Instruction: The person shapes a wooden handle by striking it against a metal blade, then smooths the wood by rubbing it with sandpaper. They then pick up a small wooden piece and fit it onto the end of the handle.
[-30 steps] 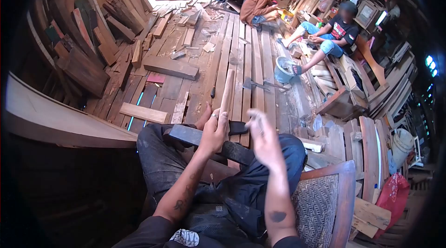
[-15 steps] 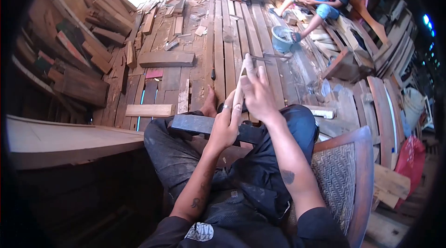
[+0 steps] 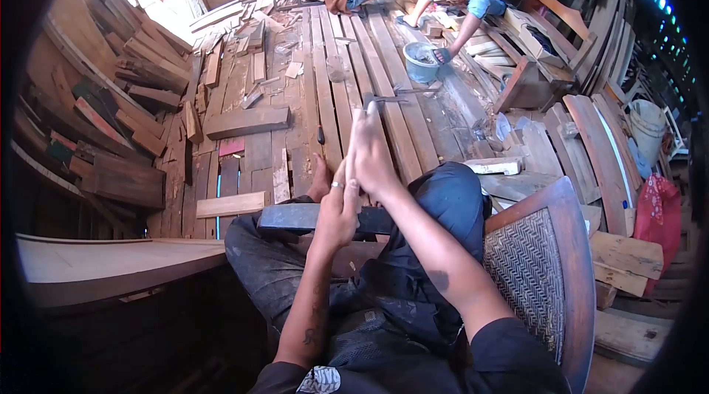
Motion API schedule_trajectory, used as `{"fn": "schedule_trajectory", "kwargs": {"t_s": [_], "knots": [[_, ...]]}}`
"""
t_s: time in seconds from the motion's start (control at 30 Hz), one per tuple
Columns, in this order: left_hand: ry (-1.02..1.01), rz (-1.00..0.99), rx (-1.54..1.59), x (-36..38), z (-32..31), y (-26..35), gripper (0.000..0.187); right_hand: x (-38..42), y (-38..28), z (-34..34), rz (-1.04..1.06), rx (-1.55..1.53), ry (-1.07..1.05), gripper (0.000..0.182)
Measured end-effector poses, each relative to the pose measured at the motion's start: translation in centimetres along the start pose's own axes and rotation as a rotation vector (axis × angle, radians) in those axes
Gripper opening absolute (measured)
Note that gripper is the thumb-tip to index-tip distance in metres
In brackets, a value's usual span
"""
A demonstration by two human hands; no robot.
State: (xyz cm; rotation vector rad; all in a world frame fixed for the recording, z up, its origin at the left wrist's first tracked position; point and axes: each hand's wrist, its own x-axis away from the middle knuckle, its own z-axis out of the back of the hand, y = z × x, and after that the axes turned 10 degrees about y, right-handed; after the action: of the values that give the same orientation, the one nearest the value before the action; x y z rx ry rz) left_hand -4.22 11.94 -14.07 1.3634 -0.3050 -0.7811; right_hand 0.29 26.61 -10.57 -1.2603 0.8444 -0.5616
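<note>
My left hand (image 3: 338, 213), a ring on one finger, is closed round the lower part of a slim, pale wooden strip (image 3: 352, 152). The strip points up and away from me above my lap. Lying along its upper part is my right hand (image 3: 374, 163), fingers pressed together against the wood; whether anything thin sits under them is hidden. Below my left hand a dark, flat bar (image 3: 295, 218) lies across my crossed legs.
A screwdriver-like tool (image 3: 320, 134) and a thick wooden block (image 3: 247, 122) lie on the plank floor. A woven-backed chair (image 3: 523, 276) stands at my right, a pale panel (image 3: 111, 265) at my left. Two people sit farther off near a bucket (image 3: 422, 62).
The view has shifted, and the scene sits further left. My right hand has slid along the strip, its fingers now closer together. My left hand keeps its hold.
</note>
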Motion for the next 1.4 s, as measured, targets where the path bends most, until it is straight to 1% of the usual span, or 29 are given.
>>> {"fn": "schedule_trajectory", "kwargs": {"t_s": [0.03,0.07,0.13,0.2,0.23,0.27,0.33,0.4,0.43,0.5,0.57,0.6,0.7,0.8,0.83,0.9,0.93,1.0,1.03,1.07,1.17,1.2,1.3,1.37,1.4], "knots": [[-0.054,0.076,-0.04,0.3,0.5,3.0,0.054,-1.4,0.0,0.3,-0.046,-0.071,0.009,0.075],[-0.077,0.126,-0.046,0.3,0.7,4.0,0.054,-2.6,0.0,0.5,-0.091,-0.144,0.016,0.075],[-0.095,0.199,-0.021,0.3,1.0,5.0,0.055,-2.8,0.3,-0.1,-0.083,-0.173,0.034,0.073],[-0.072,0.211,0.007,0.2,1.0,4.3,0.054,0.0,1.2,-1.9,0.015,-0.076,0.056,0.071],[-0.061,0.217,0.021,0.2,1.0,3.9,0.054,0.9,0.4,-2.2,0.061,-0.023,0.067,0.069],[-0.044,0.191,0.022,0.2,0.9,3.1,0.053,1.5,-0.3,-1.4,0.037,-0.064,0.048,0.069],[-0.01,0.167,0.041,0.3,0.6,3.2,0.05,0.1,0.0,-0.2,0.004,-0.101,0.123,0.068],[-0.054,0.062,0.006,0.2,0.7,3.0,0.049,-2.1,-0.4,0.8,-0.094,-0.232,0.175,0.063],[-0.077,0.054,-0.015,0.2,0.8,3.1,0.049,-2.6,-0.8,0.9,-0.153,-0.313,0.28,0.061],[-0.124,0.035,-0.055,0.3,1.1,3.5,0.048,-3.1,-1.1,1.6,-0.178,-0.357,0.296,0.055],[-0.207,0.138,-0.077,0.5,1.6,4.4,0.047,-1.4,-1.4,1.6,-0.217,-0.421,0.24,0.054],[-0.192,0.113,-0.055,0.6,1.5,4.6,0.043,-0.7,-1.9,1.7,-0.239,-0.452,0.21,0.055],[-0.204,0.186,-0.034,0.6,1.4,4.2,0.041,-0.8,-2.7,2.2,-0.285,-0.534,0.182,0.045],[-0.217,0.205,-0.025,0.5,1.4,3.7,0.039,-0.8,-3.4,2.0,-0.328,-0.609,0.172,0.045],[-0.221,0.184,-0.015,0.5,1.5,3.4,0.04,-0.7,-3.5,2.0,-0.346,-0.634,0.169,0.045],[-0.233,0.148,0.007,0.6,1.8,3.1,0.042,-0.2,-3.4,1.9,-0.33,-0.597,0.094,0.045],[-0.24,0.188,0.048,0.7,1.7,3.3,0.043,-0.1,-3.4,2.0,-0.323,-0.578,0.057,0.045],[-0.249,0.269,0.129,1.0,1.8,4.0,0.045,-0.5,-3.6,2.5,-0.33,-0.589,0.06,0.045],[-0.246,0.272,0.148,1.1,1.9,4.1,0.045,-0.8,-3.8,2.7,-0.333,-0.594,0.058,0.045],[-0.241,0.273,0.168,1.0,2.0,4.1,0.046,-1.3,-3.8,2.8,-0.35,-0.668,0.118,0.042],[-0.186,0.228,0.194,1.1,1.9,2.7,0.049,-0.8,-4.2,2.5,-0.347,-0.667,0.108,0.042],[-0.162,0.206,0.198,1.1,1.7,2.5,0.05,-0.4,-4.0,2.4,-0.311,-0.663,0.015,0.045],[-0.215,0.238,0.195,0.9,2.4,2.3,0.051,-0.2,-3.9,2.4,-0.253,-0.533,0.012,0.045],[-0.218,0.257,0.166,1.0,2.3,3.2,0.048,-1.2,-4.5,2.8,-0.309,-0.629,0.139,0.042],[-0.219,0.262,0.152,0.8,2.3,3.6,0.047,-1.4,-4.1,2.5,-0.263,-0.603,0.121,0.042]]}}
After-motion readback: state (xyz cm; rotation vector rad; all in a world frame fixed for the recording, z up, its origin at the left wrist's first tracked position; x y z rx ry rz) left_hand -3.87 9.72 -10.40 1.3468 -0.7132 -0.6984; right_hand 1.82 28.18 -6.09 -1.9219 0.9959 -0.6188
